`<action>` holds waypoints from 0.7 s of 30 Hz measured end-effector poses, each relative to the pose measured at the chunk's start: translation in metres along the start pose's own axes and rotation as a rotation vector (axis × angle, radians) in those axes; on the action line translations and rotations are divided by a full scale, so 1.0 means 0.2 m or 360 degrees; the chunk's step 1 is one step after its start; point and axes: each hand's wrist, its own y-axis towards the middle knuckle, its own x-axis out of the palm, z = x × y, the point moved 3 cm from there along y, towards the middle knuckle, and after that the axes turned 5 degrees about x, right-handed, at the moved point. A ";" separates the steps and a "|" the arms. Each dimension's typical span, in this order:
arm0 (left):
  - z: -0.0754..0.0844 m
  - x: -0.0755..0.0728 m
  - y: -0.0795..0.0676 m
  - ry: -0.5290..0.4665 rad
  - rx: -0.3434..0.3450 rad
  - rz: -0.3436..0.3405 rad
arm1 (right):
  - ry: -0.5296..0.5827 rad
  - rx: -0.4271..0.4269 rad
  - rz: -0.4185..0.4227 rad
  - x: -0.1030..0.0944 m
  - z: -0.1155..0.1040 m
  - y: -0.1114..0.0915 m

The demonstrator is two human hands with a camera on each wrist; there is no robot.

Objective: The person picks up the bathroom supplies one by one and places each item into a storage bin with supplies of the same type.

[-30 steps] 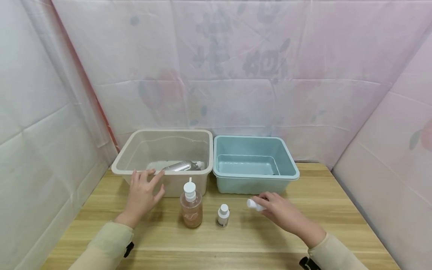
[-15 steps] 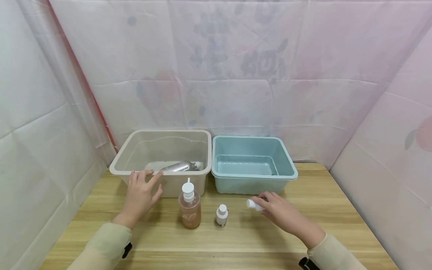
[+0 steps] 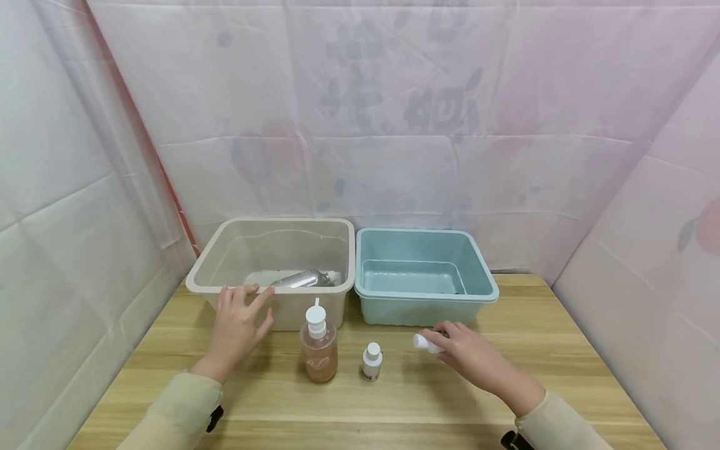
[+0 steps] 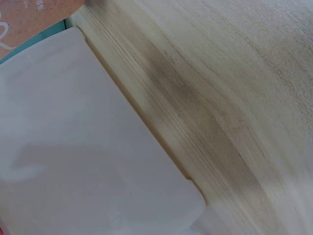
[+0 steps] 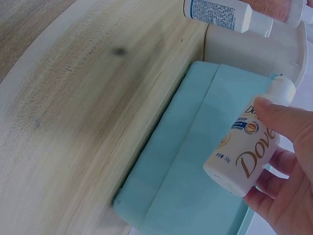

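Note:
My right hand [image 3: 472, 359] grips a small white Dove bottle [image 5: 247, 147] in front of the teal bin [image 3: 422, 312]. In the right wrist view the thumb lies near its neck and the fingers are behind it; the bottle is tilted, cap on. My left hand [image 3: 235, 331] is at the front rim of the beige bin [image 3: 323, 306], fingers spread and slightly bent, holding nothing. Whether its fingertips touch the rim is hard to tell. That hand does not show in the left wrist view. Inside the beige bin lies a clear, silvery bottle [image 3: 302, 279].
Between my hands, a pump bottle [image 3: 319, 357] with pinkish-orange contents and a small white-capped bottle [image 3: 372, 365] stand upright on the wooden table [image 3: 360, 415]. Both bins stand side by side against the curtain [image 3: 394, 175] at the back. Cloth also hangs left and right.

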 end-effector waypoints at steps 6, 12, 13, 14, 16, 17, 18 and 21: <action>0.01 0.00 -0.02 0.0009 -0.0007 -0.0004 | -0.0008 -0.0015 0.0006 0.01 0.00 -0.01; 0.02 0.02 -0.02 -0.0008 -0.0028 -0.0007 | -0.0022 -0.0017 0.0006 0.01 0.00 -0.02; 0.02 0.01 -0.02 -0.0011 -0.0029 0.0000 | -0.0021 -0.0024 0.0009 0.01 0.00 -0.02; 0.02 0.01 -0.02 -0.0011 -0.0026 0.0008 | -0.0022 -0.0031 0.0014 0.01 0.00 -0.02; 0.02 0.01 -0.02 -0.0016 -0.0026 0.0016 | -0.0016 -0.0041 0.0042 0.01 0.00 -0.01; 0.02 0.01 -0.01 -0.0019 -0.0024 0.0020 | -0.0014 -0.0044 0.0056 0.01 0.00 -0.01; 0.01 0.01 -0.01 -0.0022 -0.0025 0.0022 | -0.0012 -0.0046 0.0068 0.01 0.00 -0.01; 0.01 0.00 0.00 -0.0016 -0.0029 0.0018 | -0.0016 -0.0044 0.0069 0.01 0.00 -0.01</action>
